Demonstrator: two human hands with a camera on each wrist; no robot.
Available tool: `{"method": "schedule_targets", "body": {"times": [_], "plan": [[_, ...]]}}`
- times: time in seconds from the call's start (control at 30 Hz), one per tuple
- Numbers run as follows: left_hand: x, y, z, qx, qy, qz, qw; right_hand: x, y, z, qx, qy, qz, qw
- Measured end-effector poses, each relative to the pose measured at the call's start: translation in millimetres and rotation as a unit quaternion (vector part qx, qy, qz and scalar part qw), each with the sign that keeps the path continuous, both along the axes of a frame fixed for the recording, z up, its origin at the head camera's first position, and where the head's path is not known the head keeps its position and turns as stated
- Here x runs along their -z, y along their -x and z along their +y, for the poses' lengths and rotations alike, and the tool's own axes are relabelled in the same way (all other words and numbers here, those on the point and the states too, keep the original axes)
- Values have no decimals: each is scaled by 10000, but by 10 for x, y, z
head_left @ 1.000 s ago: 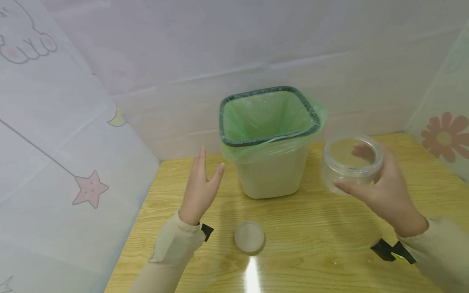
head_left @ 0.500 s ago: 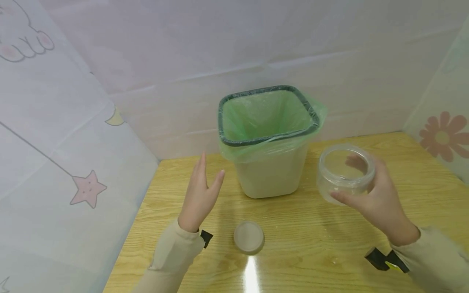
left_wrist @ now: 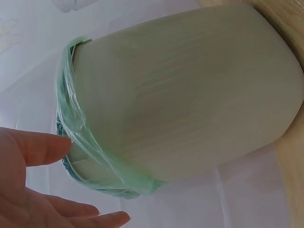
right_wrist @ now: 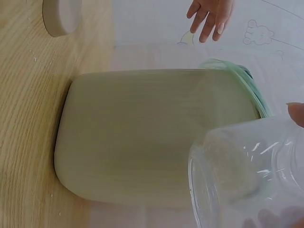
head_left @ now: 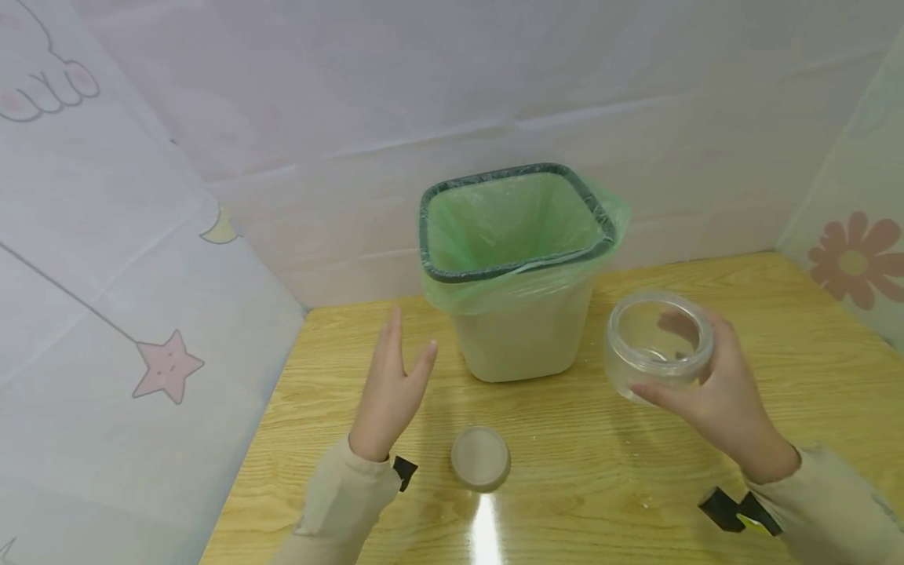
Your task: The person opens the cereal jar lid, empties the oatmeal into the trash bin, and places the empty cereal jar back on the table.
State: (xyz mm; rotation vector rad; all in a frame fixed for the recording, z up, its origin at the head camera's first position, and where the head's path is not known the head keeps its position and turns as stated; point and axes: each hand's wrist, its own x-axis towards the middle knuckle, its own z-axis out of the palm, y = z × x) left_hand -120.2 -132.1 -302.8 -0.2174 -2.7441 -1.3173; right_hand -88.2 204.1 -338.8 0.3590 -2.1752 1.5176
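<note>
My right hand (head_left: 720, 400) holds a clear plastic jar (head_left: 636, 377) round its side, thumb on the near wall and fingers at the far side. The jar looks to be off the tabletop, right of the bin, with its round mouth upward. In the right wrist view the see-through jar (right_wrist: 232, 166) covers part of the bin. My left hand (head_left: 388, 392) holds nothing, fingers straight and thumb apart, left of the bin. A beige bin (head_left: 523, 337) with a green bag (head_left: 508, 220) over its rim stands between the hands. A round beige lid-like piece (head_left: 480, 457) lies nearer me.
The wooden table (head_left: 579, 502) carries small crumbs or droplets on the right. A pale cloth or paper wall (head_left: 353, 118) rises close behind the bin. Another printed wall (head_left: 127, 275) borders the left side.
My right hand has brought the jar lower, nearer me and a little left. My left hand has come slightly nearer me. The bin and the round piece stay put.
</note>
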Motion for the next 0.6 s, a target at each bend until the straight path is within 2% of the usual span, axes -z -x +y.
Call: {"method": "schedule_targets", "body": {"times": [0.33, 0.6], "plan": [[138, -37, 70, 41, -7, 35, 10000, 76, -17, -6, -31, -83, -110, 9999], [175, -37, 118, 51, 46, 54, 10000, 160, -57, -23, -5, -128, -157, 9998]]}}
